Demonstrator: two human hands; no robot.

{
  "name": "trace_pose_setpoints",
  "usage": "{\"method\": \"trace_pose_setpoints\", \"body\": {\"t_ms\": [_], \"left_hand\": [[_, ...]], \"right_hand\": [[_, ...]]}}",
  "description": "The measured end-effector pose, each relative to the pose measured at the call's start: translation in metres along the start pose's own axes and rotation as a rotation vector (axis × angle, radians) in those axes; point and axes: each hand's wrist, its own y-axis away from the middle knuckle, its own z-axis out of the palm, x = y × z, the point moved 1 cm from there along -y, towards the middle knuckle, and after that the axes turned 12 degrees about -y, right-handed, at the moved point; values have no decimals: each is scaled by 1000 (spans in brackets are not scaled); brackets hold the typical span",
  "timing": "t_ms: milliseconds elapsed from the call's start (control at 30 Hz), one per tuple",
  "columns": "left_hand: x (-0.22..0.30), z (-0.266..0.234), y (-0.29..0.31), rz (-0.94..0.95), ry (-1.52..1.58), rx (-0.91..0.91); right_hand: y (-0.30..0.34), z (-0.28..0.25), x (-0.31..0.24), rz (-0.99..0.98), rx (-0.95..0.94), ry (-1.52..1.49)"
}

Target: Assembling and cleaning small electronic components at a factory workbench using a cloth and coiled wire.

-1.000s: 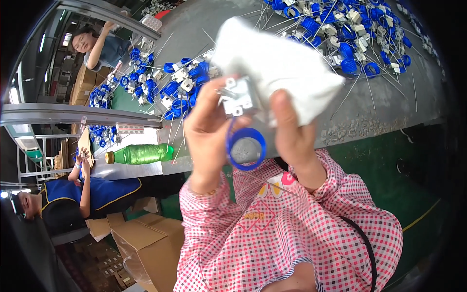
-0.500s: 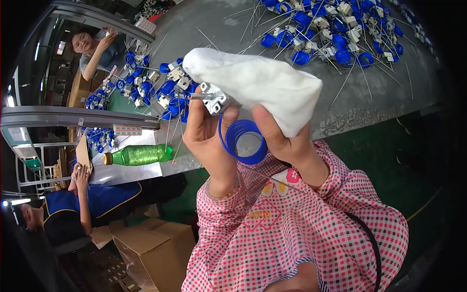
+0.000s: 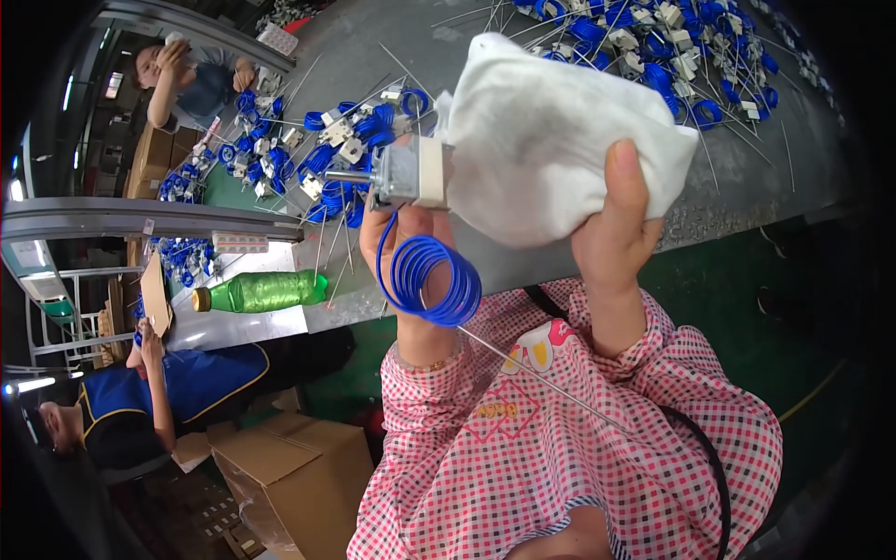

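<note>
My left hand (image 3: pixel 418 224) grips a capillary thermostat (image 3: pixel 401 177), its body part metal, part cream, with a metal shaft pointing left. From the thermostat hangs a blue coil (image 3: pixel 407 273) of tubing. A thin metal rod (image 3: pixel 551 385) trails from the coil across my checked sleeve and front. In my right hand (image 3: pixel 611 245) is a white cloth (image 3: pixel 579 121) with a greyish smudge, thumb on its near face and the other fingers behind it. The cloth's left edge meets the cream side of the thermostat. Some left-hand fingers are hidden behind the thermostat.
On the grey table (image 3: pixel 373 42) lie a large heap of similar thermostats (image 3: pixel 644 47) at far right and a smaller heap (image 3: pixel 350 140) at left. A green bottle (image 3: pixel 261 292) lies on its side. Two people work at left. A cardboard box (image 3: pixel 294 476) stands lower left.
My right hand has moved right and up with the cloth, which is now spread wider. The thermostat has turned side-on in my left hand, and its coil hangs lower left.
</note>
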Motion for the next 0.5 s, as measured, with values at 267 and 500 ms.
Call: {"method": "trace_pose_setpoints", "body": {"t_ms": [267, 500], "left_hand": [[-11, -8, 9, -91, -81, 3], [-13, -6, 7, -148, -198, 112]], "right_hand": [[8, 4, 11, -390, -501, 424], [7, 3, 24, -481, -629, 326]]}}
